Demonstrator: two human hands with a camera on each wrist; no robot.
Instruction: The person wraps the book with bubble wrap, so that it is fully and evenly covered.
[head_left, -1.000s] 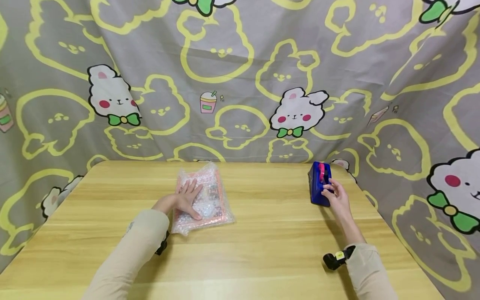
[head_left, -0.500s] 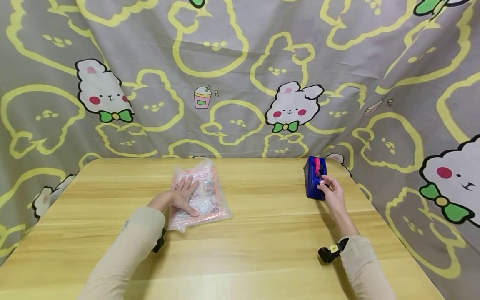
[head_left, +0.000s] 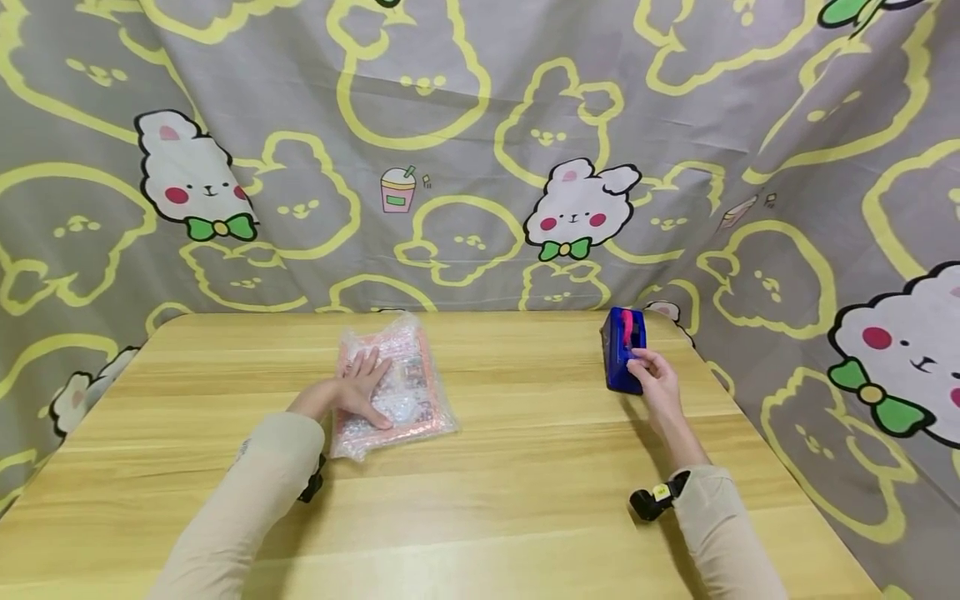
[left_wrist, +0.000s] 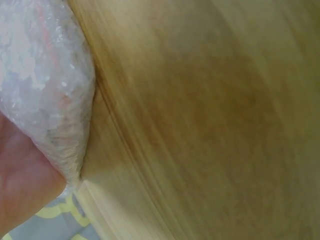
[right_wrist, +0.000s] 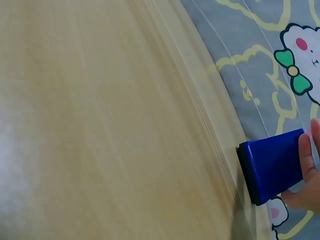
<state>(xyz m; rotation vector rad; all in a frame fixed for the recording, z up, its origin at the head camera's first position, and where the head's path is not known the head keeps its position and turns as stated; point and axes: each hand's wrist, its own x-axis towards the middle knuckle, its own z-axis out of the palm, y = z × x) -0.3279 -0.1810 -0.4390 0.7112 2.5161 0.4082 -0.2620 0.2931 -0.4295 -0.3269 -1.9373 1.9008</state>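
In the head view my left hand [head_left: 358, 389] lies with spread fingers on a flat, bubble-wrapped package [head_left: 412, 408] with an orange-pink border. Its wrapped edge [left_wrist: 55, 100] and part of the left hand [left_wrist: 25, 175] show in the left wrist view. At the table's back right stands a blue tape dispenser [head_left: 617, 367] with a pink hub [head_left: 627, 327]. My right hand [head_left: 660, 387] is at its near end, thumb and index finger brought together in a pinch at the tape's end; the clear strip itself is hard to see. The right wrist view shows the dispenser's blue side [right_wrist: 275, 165] beside the right fingers [right_wrist: 306, 155].
Both things are on a wood-grain table [head_left: 487, 500]. A grey curtain [head_left: 465, 150] with yellow outlines and white bunnies hangs behind it and along both sides. A black wrist camera [head_left: 651, 502] is strapped at the right cuff.
The head view has shifted slightly. My right index finger has drawn in from straighter to meet the thumb at the dispenser's near end. The left hand and package stay as they were.
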